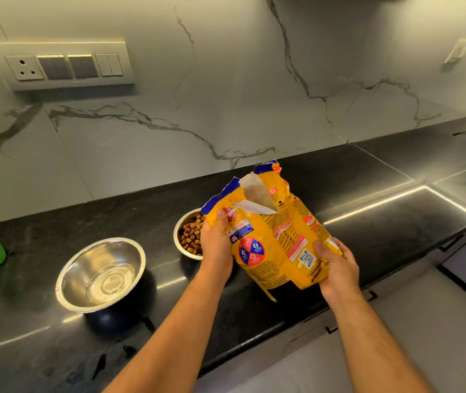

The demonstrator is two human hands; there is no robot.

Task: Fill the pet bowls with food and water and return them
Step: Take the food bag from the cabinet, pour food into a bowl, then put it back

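On the black counter (pixel 368 177), the yellow food bag (pixel 277 236) is held two-handed for control: left hand (pixel 216 245) grips its upper edge, right hand (pixel 336 268) cups the bottom. Its long axis runs bottom-right to top-left, torn mouth up beside the kibble bowl (pixel 188 238); the water bowl (pixel 100 275) sits left.

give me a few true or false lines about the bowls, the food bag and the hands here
1. Both hands hold the yellow food bag. True: left hand, right hand.
2. The bowl with kibble is the nearer one. False: it is farther back.
3. The near bowl holds kibble. False: it holds clear water.
4. The bag's top is torn open. True.
5. The bowls stand on a white counter. False: the countertop is black.
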